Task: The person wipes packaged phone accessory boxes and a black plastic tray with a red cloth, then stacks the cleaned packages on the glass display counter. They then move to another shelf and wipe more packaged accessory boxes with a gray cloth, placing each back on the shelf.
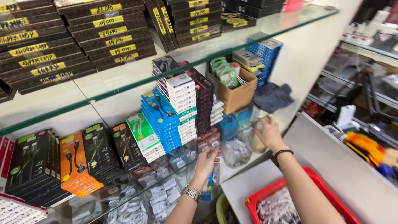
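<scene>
From the head camera, looking down at the glass shelves: my left hand [206, 161], a watch on its wrist, reaches to the front edge of the middle glass shelf [124, 89], fingers curled over a slim blue-and-white packet [212, 182] that hangs just below that edge. I judge the packet light and thin, its film slippery, so I would pinch it at the stiff top edge, not the soft middle. My right hand [269, 132], a dark band on the wrist, lies against a clear bag of white cables [236, 151] near the shelf's right end, fingers half spread; I cannot tell whether it grips anything. The bag looks soft and floppy, best taken from underneath.

On the middle shelf stand rows of upright boxes: black ones [33, 159] at the left end, an orange one [76, 166], then blue boxes [163, 120] and white ones [182, 93], and a brown carton [236, 95] of green packets towards the right. The top shelf carries flat black boxes [62, 41] with yellow labels. A red basket [319, 186] of white cables sits below my right arm.
</scene>
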The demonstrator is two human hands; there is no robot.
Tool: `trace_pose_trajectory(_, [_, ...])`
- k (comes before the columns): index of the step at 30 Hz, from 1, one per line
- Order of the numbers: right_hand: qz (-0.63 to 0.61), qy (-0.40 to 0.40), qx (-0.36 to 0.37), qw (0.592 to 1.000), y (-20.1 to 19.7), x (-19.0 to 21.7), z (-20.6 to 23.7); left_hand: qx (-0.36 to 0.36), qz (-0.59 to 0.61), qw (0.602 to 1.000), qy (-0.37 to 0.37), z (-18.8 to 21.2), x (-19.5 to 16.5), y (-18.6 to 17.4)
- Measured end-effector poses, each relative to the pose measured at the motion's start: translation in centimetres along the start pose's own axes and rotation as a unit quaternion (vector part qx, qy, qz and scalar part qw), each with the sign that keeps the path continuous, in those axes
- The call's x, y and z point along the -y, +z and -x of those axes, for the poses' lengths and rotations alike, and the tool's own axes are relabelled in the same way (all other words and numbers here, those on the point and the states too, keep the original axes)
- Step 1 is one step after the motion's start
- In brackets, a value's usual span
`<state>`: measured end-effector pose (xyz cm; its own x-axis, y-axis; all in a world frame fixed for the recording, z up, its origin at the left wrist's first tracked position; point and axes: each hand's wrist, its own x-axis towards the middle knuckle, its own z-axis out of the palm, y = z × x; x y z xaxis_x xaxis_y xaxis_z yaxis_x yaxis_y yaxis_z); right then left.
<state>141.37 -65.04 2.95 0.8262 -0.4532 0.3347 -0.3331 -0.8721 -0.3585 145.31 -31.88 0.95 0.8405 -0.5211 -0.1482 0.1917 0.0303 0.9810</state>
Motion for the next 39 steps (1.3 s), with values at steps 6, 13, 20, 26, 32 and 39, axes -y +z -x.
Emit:
trace_pose_trajectory(6, [0.077,0.032,0.075,0.994,-0.1,-1.5,-10.5,-0.045,0.006,0.999,-0.002,-3.2,-0.6,-0.2])
trace_pose_trajectory(13, [0.159,-0.041,0.032,0.986,0.1,-0.1,-9.9,-0.064,0.047,0.995,-0.057,-2.6,-3.1,-1.5])
trace_pose_trajectory(20, [-0.431,0.037,0.123,0.893,-1.6,14.3,2.1,-0.047,0.078,0.995,-0.048,0.7,-7.5,0.9])
trace_pose_trajectory(26, [-0.416,-0.233,-0.014,0.879,-4.2,24.4,10.3,0.037,0.401,0.915,0.023,4.1,-7.8,-1.8])
trace_pose_trajectory(32, [-0.286,-0.117,-0.125,0.943,-4.5,25.4,10.7,-0.086,0.026,0.992,0.091,8.9,-4.2,-11.4])
trace_pose_trajectory(39, [0.053,-0.107,-0.121,0.985,4.6,29.3,12.2,-0.218,0.062,0.969,0.103,18.3,-3.1,-25.7])
